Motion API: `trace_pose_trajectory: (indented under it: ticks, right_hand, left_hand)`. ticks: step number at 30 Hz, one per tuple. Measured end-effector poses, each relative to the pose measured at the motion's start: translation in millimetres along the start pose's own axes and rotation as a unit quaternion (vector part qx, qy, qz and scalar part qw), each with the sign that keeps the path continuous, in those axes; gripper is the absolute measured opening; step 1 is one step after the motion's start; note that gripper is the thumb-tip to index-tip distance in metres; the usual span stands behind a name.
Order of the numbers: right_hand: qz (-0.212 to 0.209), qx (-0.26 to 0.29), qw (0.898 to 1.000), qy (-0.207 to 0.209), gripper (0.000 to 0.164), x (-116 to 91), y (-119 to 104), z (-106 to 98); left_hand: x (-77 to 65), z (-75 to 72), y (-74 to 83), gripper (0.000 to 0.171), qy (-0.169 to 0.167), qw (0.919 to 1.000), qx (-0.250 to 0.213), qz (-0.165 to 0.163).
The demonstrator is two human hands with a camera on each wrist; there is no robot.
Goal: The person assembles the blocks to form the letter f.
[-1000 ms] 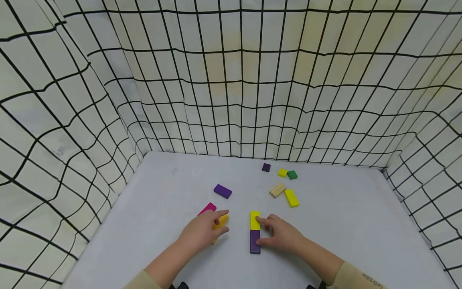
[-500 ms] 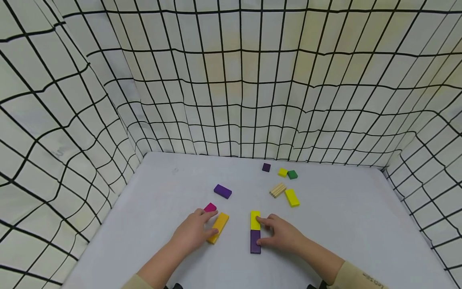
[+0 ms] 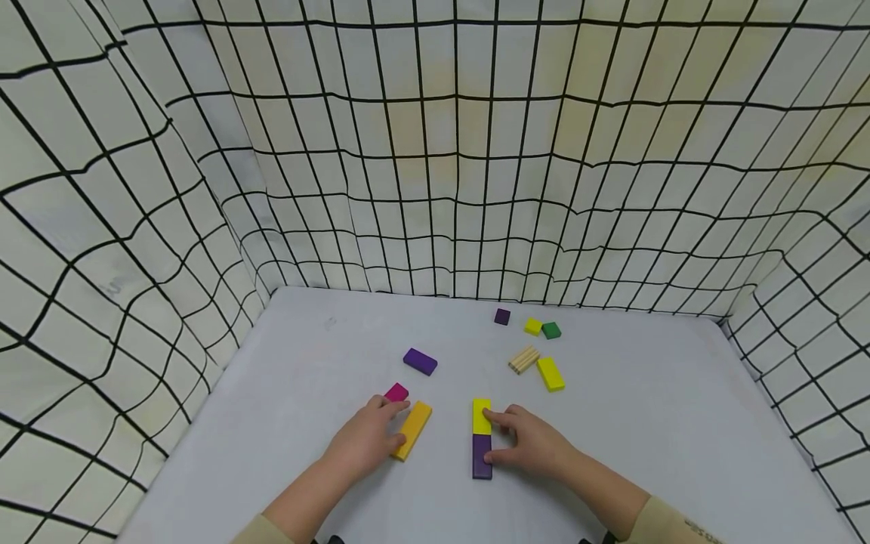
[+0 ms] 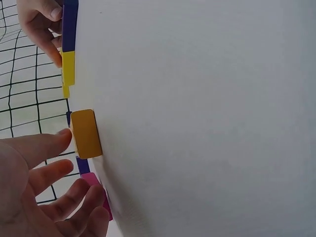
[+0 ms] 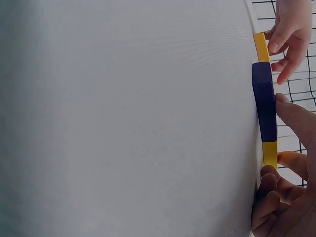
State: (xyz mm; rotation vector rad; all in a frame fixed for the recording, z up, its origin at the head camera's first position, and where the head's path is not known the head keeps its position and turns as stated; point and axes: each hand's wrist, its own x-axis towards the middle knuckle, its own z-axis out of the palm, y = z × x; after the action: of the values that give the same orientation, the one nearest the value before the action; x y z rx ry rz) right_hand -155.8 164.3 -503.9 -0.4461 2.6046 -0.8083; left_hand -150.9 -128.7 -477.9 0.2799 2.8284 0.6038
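Observation:
In the head view my left hand (image 3: 360,442) hovers over the left side of an orange block (image 3: 416,429), its thumb tip at the block's edge and its fingers apart. A pink block (image 3: 396,392) lies partly covered by those fingers; in the left wrist view the fingertips overlap the pink block (image 4: 92,179). My right hand (image 3: 537,442) rests beside two blocks laid end to end, a yellow block (image 3: 481,414) beyond a dark purple block (image 3: 482,462). Its index fingertip touches the yellow one's right side and its thumb touches the purple one.
A violet block (image 3: 420,361) lies beyond the pink one. Farther right are another yellow block (image 3: 550,374), a small bundle of wooden sticks (image 3: 524,360), and small dark purple (image 3: 502,316), yellow and green pieces. Black netting (image 3: 455,189) over white sheeting walls the white table (image 3: 646,393).
My left hand has drawn back to the left from over the orange block, which now shows almost whole. My right hand and its two blocks have stayed in place.

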Motion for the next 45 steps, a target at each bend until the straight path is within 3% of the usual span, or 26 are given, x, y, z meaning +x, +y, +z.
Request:
trace_pose_trajectory:
  ticks: [13, 24, 45]
  right_hand:
    - [-0.005, 0.001, 1.0, 0.002, 0.075, 0.3, 1.9, 0.4]
    - [0.001, 0.004, 1.0, -0.001, 0.076, 0.0, 3.4, 2.1]
    - [0.001, 0.004, 1.0, -0.002, 0.075, 0.8, 2.3, 3.7]
  left_hand:
    - [1.4, 5.0, -1.3, 0.049, -0.021, 0.9997, -0.011, 0.003]
    - [0.9, 6.6, -0.4, 0.04, -0.038, 0.9989, -0.007, 0.027]
    - [-4.8, 7.3, 8.3, 0.046, -0.019, 0.9992, -0.03, 0.019]
